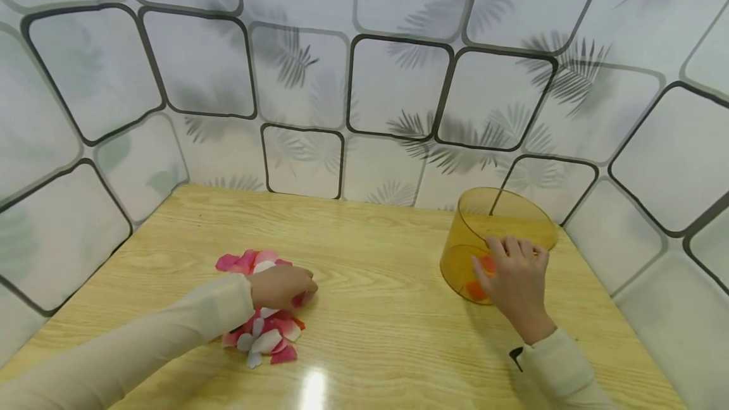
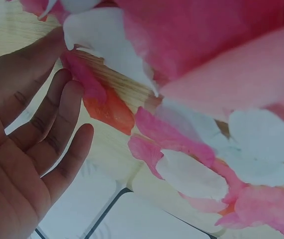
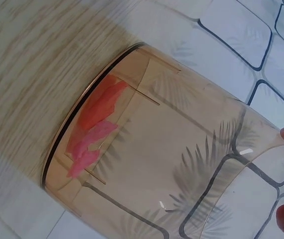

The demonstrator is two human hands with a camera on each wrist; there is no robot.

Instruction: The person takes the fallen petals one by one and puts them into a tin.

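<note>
An amber, see-through cylindrical container (image 1: pixel 455 239) stands at the right of the table. My right hand (image 1: pixel 517 280) grips its near rim, the fingers over the edge and the thumb along the outer wall. Red and pink petals (image 3: pixel 99 112) lie at the container's bottom. On the left side, my left hand (image 1: pixel 283 286) is over a heap of loose artificial petals (image 1: pixel 273 337) in pink, white and red. Its fingertips pinch a magenta petal (image 2: pixel 84 77). The left forearm and hand hide the middle of the heap.
The wood-grain table (image 1: pixel 376 271) carries both the heap and the container, set well apart. Behind and at both sides rises a pale backdrop (image 1: pixel 398 87) with dark rounded squares and leaf prints, close to the container's far side.
</note>
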